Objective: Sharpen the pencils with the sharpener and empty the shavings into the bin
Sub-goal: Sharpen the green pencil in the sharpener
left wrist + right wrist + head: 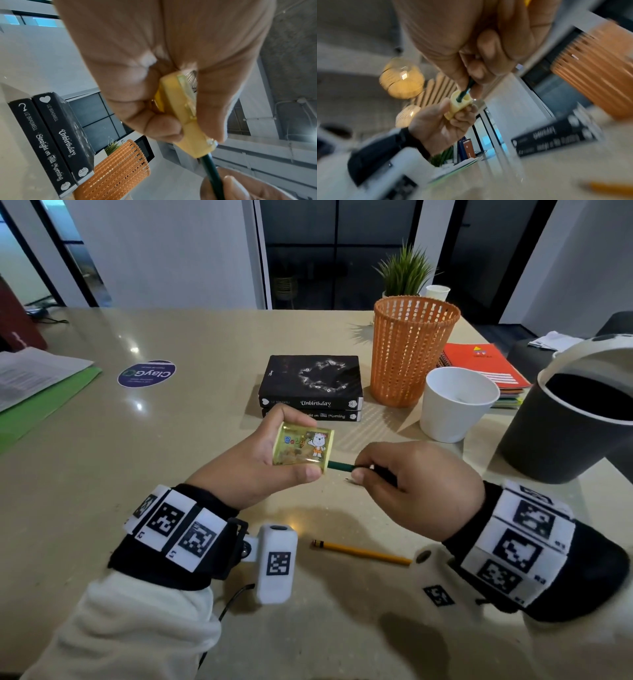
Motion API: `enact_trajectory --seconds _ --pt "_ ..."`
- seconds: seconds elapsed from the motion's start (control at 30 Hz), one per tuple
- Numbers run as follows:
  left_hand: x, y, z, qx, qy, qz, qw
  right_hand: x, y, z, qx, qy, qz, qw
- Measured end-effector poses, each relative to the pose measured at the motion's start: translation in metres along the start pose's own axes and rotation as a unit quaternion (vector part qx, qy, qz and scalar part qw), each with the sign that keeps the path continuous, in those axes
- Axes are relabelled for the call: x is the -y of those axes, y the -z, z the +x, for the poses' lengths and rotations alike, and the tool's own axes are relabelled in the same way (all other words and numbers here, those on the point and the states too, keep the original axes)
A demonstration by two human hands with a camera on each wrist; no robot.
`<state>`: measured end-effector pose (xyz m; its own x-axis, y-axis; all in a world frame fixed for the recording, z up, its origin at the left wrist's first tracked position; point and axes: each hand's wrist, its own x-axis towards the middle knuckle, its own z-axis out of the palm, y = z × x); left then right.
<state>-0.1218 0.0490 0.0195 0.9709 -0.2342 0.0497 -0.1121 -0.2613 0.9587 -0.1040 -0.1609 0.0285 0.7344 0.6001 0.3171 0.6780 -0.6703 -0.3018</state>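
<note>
The green pencil (pixel 340 465) sits just right of centre in the head view, its tip inside the side hole of the yellow sharpener (pixel 303 448), both held above the surface (pixel 102 457). The sharpener's clear window shows shavings already inside. To sharpen well, the pencil should stay in line with the hole and turn under light inward pressure while the sharpener is kept steady; tilting would likely snap the lead. The left hand (pixel 260 460) grips the sharpener between thumb and fingers, palm up. The right hand (pixel 411 484) pinches the pencil close to the sharpener, knuckles up. A yellow pencil (pixel 361 552) lies on the surface lower down, and the dark bin (pixel 561 436) stands at the right edge.
</note>
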Motion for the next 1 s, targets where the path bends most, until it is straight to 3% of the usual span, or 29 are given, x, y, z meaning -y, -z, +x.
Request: enact_trajectory --seconds 0.2,0.4,0.77,1.0 --pt "0.000 0.001 0.001 -0.008 0.013 -0.034 0.999 0.000 -0.002 0.000 -0.076 0.090 -0.178 0.977" --pt "0.000 0.001 0.002 0.004 0.008 -0.037 0.999 0.003 -0.001 -0.002 -0.101 0.088 -0.185 0.973" --pt "0.010 -0.002 0.000 -0.008 -0.018 -0.022 1.000 -0.003 -0.004 0.003 -0.014 0.014 -0.057 0.998" --pt "0.014 -0.002 0.000 -0.004 -0.032 0.002 0.999 -0.006 -0.004 0.007 0.118 -0.078 0.111 0.984"
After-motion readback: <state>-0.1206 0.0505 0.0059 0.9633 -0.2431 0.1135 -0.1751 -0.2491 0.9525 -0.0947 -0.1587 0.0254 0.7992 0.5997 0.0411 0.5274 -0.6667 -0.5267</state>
